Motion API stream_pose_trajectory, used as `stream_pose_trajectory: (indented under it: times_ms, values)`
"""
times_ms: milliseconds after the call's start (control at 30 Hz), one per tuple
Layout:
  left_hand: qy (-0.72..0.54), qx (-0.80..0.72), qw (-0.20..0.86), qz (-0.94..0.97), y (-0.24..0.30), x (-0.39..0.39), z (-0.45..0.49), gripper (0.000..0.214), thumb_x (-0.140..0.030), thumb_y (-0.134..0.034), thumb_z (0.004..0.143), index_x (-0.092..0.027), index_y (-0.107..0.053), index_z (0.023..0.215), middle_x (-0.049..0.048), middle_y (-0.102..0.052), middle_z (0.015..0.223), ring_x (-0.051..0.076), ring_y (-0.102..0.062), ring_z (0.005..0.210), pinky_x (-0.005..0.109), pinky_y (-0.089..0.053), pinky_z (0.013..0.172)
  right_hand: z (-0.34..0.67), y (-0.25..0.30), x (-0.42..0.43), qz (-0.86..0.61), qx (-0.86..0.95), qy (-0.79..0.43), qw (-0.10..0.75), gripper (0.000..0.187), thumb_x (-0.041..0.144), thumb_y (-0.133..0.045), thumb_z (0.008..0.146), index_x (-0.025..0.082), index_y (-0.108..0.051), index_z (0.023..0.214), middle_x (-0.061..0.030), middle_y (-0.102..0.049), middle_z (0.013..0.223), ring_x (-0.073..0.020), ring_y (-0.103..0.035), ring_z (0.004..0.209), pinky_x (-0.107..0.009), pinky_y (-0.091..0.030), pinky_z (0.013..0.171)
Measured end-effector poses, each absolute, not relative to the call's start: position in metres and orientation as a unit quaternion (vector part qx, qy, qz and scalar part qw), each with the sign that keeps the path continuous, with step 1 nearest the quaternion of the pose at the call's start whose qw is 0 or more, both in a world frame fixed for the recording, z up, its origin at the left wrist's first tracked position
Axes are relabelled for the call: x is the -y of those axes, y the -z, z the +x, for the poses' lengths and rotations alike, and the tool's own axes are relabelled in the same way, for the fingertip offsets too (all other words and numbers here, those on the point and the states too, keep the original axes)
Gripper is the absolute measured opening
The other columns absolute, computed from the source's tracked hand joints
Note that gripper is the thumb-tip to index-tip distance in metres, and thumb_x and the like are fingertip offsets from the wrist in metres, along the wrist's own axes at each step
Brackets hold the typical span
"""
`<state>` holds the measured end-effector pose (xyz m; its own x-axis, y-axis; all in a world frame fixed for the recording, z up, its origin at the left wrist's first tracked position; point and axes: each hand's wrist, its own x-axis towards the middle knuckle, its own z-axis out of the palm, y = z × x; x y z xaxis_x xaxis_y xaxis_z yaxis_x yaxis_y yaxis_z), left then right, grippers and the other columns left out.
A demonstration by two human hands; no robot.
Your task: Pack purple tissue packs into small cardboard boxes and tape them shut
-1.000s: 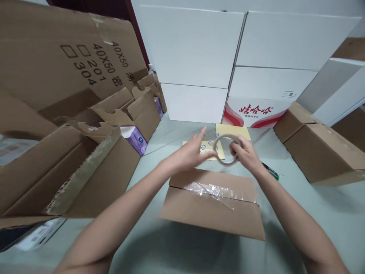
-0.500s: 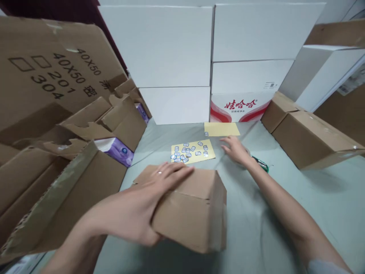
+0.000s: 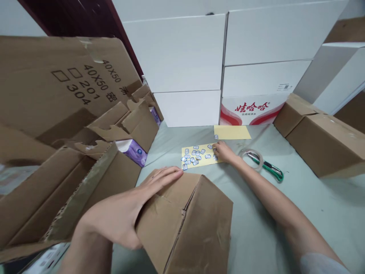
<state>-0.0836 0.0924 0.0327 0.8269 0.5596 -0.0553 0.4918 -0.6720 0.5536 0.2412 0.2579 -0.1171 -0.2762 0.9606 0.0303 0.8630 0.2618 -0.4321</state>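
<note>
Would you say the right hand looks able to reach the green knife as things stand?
Probably yes: the right hand, at the sticker sheet, would have to draw back, but the green knife lies near, its handle uncovered; only the other end overlaps the tape roll.

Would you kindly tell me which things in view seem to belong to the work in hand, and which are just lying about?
Likely in the work:
cardboard box, held by the left hand
yellow sticker sheet, right hand at it
tape roll and green cutter, right of the sheet

Apparently lying about:
white boxes, back
purple packs, left
brown box, right
</note>
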Motion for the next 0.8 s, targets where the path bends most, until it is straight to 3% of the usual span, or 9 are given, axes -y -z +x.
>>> stream_pose_trajectory:
  times_ms: [200,367,533,600,700,800]
  values:
    - [-0.089,-0.284,0.303,0.905,-0.032,-0.093,-0.090,0.136,-0.034,-0.089,0.056,-0.034,-0.003,0.162,0.0151,-0.019,0.169,0.046,-0.023,0.153,0.058,-0.029,0.122,0.239,0.117,-0.256,-0.597,0.747,-0.232,0.178,0.034,0.036,-0.063,0.098,0.018,-0.062,0.127,-0.0102,-0.063,0.130,-0.0236,-0.064,0.111,-0.046,-0.056,0.094]
    - [-0.088,-0.277,0.315,0.903,-0.032,-0.095,-0.090,0.137,-0.033,-0.089,0.054,-0.034,-0.004,0.162,0.0150,-0.021,0.168,0.046,-0.023,0.152,0.060,-0.027,0.122,0.245,0.096,-0.251,-0.571,0.704,-0.328,0.266,0.032,0.038,-0.064,0.098,0.016,-0.063,0.122,-0.0083,-0.066,0.122,-0.0215,-0.067,0.103,-0.043,-0.058,0.089]
    - [-0.096,-0.284,0.325,0.897,-0.031,-0.096,-0.092,0.136,-0.035,-0.088,0.054,-0.029,-0.007,0.162,0.0168,-0.021,0.168,0.047,-0.025,0.151,0.060,-0.025,0.122,0.247,0.038,-0.182,-0.494,0.655,-0.397,0.413,0.034,0.047,-0.050,0.101,0.018,-0.068,0.095,-0.0111,-0.071,0.115,-0.0244,-0.068,0.110,-0.044,-0.057,0.095]
    - [-0.095,-0.281,0.325,0.898,-0.032,-0.096,-0.091,0.133,-0.038,-0.087,0.056,-0.028,-0.008,0.162,0.0176,-0.022,0.167,0.047,-0.025,0.151,0.061,-0.025,0.122,0.243,0.015,-0.130,-0.438,0.659,-0.414,0.450,0.032,0.050,-0.060,0.094,0.022,-0.067,0.080,-0.0087,-0.069,0.123,-0.0273,-0.065,0.118,-0.045,-0.056,0.097]
    - [-0.102,-0.273,0.319,0.902,-0.033,-0.095,-0.086,0.130,-0.040,-0.086,0.058,-0.029,-0.010,0.162,0.0167,-0.023,0.167,0.047,-0.025,0.151,0.062,-0.024,0.122,0.228,-0.007,-0.061,-0.379,0.671,-0.381,0.510,0.009,0.034,-0.070,0.090,0.030,-0.070,0.082,-0.0057,-0.065,0.129,-0.0294,-0.058,0.127,-0.051,-0.053,0.103]
    - [-0.109,-0.277,0.312,0.902,-0.032,-0.094,-0.082,0.126,-0.040,-0.085,0.061,-0.031,-0.009,0.162,0.0158,-0.023,0.166,0.046,-0.024,0.151,0.063,-0.025,0.122,0.210,-0.011,-0.029,-0.373,0.704,-0.330,0.507,0.009,0.024,-0.070,0.088,0.031,-0.068,0.084,-0.0063,-0.061,0.131,-0.0305,-0.057,0.128,-0.051,-0.056,0.098]
